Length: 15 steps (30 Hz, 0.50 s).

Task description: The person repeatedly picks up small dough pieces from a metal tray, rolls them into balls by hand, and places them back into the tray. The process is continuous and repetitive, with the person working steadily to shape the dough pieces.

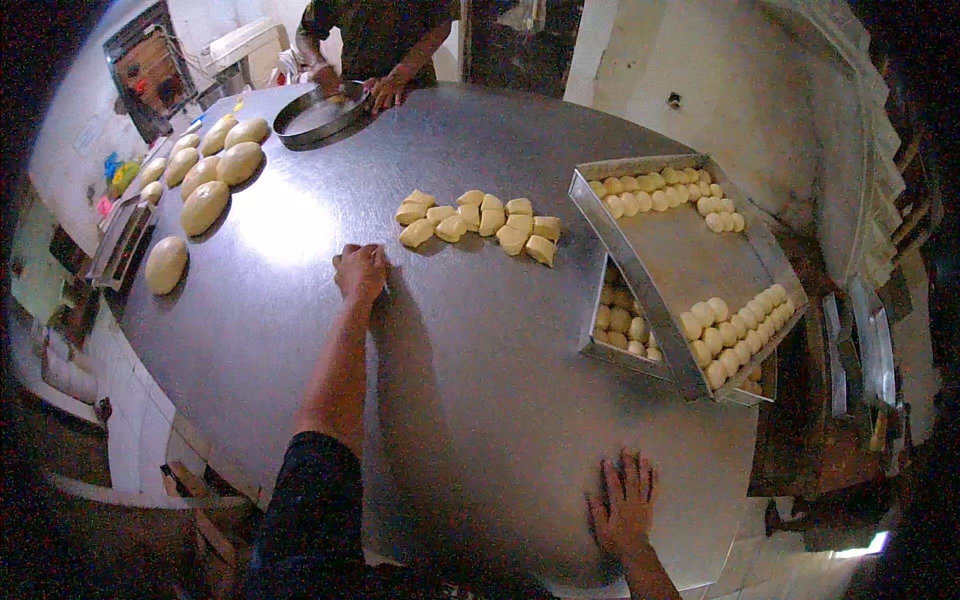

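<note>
My left hand is on the steel table, its fingers closed around a thin flat tool. Only a narrow pale edge of that tool shows beside the hand; the rest is hidden. Just beyond it lies a cluster of cut dough pieces, some touching one another. Near the front right of the table, my right hand rests palm down with its fingers spread and holds nothing.
At right, a metal tray with rows of dough balls lies askew over another tray of balls. Large dough lumps sit at left. Across the table, another person's hands are at a round sieve.
</note>
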### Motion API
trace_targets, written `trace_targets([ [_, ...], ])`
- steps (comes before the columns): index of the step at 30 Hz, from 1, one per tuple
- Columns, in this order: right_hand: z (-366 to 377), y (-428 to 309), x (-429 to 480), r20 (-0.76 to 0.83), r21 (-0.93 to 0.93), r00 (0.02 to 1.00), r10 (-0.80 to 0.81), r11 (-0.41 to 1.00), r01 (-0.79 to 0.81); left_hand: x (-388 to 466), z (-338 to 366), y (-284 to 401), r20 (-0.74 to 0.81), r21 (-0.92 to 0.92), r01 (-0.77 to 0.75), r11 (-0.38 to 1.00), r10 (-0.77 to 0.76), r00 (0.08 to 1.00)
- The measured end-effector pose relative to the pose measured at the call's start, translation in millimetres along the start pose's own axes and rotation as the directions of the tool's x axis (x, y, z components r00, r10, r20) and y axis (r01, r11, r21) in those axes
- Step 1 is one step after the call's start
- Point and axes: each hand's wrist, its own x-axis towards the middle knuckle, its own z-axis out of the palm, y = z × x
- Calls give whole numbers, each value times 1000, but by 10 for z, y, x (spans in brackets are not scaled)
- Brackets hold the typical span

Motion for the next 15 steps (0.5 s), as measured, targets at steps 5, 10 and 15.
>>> trace_targets([
  [5, 62, -48, 90, 50, -106, 997, 59, 993, -54, 612, 352, 362, 26, 46, 82, 996, -84, 996],
  [10, 45, -79, 107, 47, -40, 993, 109, 993, -107, 615, 609, 695, 114, -241, -290, 926, 324, 939],
  [15, 37, -92, 105, 34, -84, 997, 76, 994, -73, 383, 510, 527, 224, -636, -55, 770, 253, 941],
])
